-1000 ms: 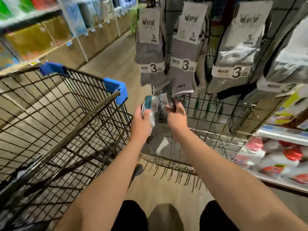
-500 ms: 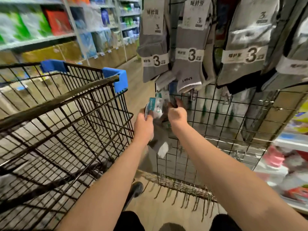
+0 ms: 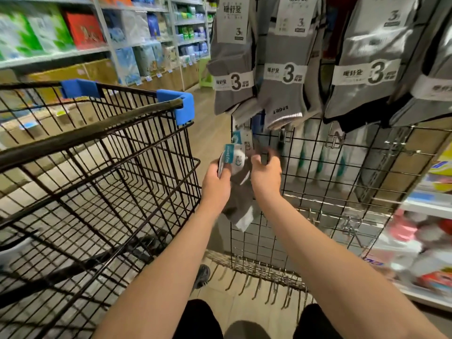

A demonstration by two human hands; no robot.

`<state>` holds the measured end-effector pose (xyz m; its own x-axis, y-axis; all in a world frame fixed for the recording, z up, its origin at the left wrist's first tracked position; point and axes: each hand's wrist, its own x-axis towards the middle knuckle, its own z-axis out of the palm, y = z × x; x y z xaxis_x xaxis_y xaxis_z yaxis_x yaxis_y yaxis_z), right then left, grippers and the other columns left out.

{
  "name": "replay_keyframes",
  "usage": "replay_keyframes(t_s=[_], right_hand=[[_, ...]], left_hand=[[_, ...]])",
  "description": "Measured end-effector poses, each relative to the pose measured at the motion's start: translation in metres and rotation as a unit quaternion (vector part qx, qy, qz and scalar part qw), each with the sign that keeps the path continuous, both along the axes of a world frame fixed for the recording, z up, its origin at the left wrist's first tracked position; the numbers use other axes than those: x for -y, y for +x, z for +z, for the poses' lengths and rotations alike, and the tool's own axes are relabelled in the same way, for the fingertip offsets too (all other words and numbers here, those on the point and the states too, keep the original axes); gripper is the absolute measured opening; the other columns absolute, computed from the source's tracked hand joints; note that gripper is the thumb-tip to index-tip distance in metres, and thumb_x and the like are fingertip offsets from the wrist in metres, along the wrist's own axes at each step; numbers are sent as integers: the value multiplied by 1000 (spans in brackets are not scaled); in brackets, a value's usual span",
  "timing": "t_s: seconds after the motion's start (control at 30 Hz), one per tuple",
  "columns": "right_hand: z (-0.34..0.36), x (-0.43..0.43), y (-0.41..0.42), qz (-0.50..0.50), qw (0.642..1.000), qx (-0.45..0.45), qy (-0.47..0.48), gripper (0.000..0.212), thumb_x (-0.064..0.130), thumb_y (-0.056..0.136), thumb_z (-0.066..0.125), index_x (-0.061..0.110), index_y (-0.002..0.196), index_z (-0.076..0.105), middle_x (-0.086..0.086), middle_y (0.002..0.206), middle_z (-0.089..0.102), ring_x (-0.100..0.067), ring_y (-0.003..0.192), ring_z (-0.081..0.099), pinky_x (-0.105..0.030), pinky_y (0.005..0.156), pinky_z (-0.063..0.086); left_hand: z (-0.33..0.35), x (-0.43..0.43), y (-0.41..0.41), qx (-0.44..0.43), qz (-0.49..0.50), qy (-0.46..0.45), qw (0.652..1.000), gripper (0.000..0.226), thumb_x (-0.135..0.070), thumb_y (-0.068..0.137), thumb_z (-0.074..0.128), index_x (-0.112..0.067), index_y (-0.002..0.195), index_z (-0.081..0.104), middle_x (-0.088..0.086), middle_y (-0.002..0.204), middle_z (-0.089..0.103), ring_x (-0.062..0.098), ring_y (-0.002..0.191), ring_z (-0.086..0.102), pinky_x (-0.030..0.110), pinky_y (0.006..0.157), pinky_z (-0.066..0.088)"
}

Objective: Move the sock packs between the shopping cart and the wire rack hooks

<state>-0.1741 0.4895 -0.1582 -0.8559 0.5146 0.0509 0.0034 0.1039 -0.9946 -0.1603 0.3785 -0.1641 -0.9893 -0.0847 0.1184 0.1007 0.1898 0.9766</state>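
Note:
My left hand (image 3: 216, 185) grips a pack of grey and white socks (image 3: 238, 199) by its teal and white label, in front of a black wire display grid (image 3: 318, 192). My right hand (image 3: 266, 176) is just right of the pack, fingers curled near a hook on the grid, blurred; what it holds is unclear. A second labelled pack (image 3: 242, 140) hangs just above the held one. Grey three-pair sock packs (image 3: 285, 77) hang higher up.
A black wire shopping cart (image 3: 97, 182) with blue corner guards stands at my left, close to the grid. Bare metal hooks (image 3: 259, 272) stick out low on the grid. Shelves of packaged goods (image 3: 73, 33) line the far left, more shelves (image 3: 420, 241) at right.
The view has tilted up slightly. My left hand has drawn the sock pack a little down and away from the hook, and my right hand has opened off the pack and shifted right.

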Motion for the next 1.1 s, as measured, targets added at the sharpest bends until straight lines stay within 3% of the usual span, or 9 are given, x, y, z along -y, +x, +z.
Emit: replay_keyframes(t_s=[0.2, 0.47, 0.6, 0.67, 0.8, 1.1], right_hand=[[-8, 1, 27, 63, 995, -82, -6, 18, 31, 103, 55, 21, 115, 63, 7, 104, 68, -6, 96, 64, -21, 78, 49], [7, 6, 18, 35, 995, -99, -5, 8, 15, 100, 55, 19, 97, 61, 7, 89, 67, -8, 84, 62, -25, 75, 49], [11, 9, 10, 18, 996, -83, -33, 9, 13, 101, 53, 21, 103, 58, 3, 98, 67, -13, 91, 65, -24, 73, 51], [12, 10, 5, 24, 996, -81, -38, 16, 8, 99, 53, 21, 108, 57, 1, 103, 67, -14, 95, 64, -26, 80, 53], [17, 12, -4, 23, 996, -63, -55, 40, 16, 97, 61, 18, 137, 55, -4, 119, 66, -20, 108, 65, -39, 99, 54], [17, 10, -9, 17, 998, -24, -47, 44, 18, 96, 65, 22, 138, 56, -1, 124, 67, -20, 111, 63, -39, 100, 53]], left_hand=[[6, -4, 9, -34, -25, 11, 999, 18, -38, 105, 46, -30, 115, 59, -5, 104, 67, 12, 92, 63, 20, 68, 46], [12, -16, -12, -24, 26, 6, 999, 24, -32, 98, 60, -27, 122, 60, -7, 107, 68, 10, 98, 63, 26, 75, 48], [15, -19, -21, -23, 33, -1, 999, 20, -30, 99, 59, -30, 119, 62, -8, 104, 69, 12, 96, 65, 29, 78, 51], [17, -21, -26, -16, 36, -2, 999, 22, -27, 100, 58, -30, 121, 60, -8, 106, 68, 14, 97, 64, 30, 80, 50], [20, -22, -33, 0, 54, 9, 999, 28, -24, 99, 58, -30, 127, 58, -8, 108, 66, 17, 98, 64, 28, 79, 49], [14, -26, -34, 12, 41, 6, 999, 31, -20, 100, 57, -29, 129, 58, -6, 118, 67, 18, 106, 63, 37, 93, 53]])
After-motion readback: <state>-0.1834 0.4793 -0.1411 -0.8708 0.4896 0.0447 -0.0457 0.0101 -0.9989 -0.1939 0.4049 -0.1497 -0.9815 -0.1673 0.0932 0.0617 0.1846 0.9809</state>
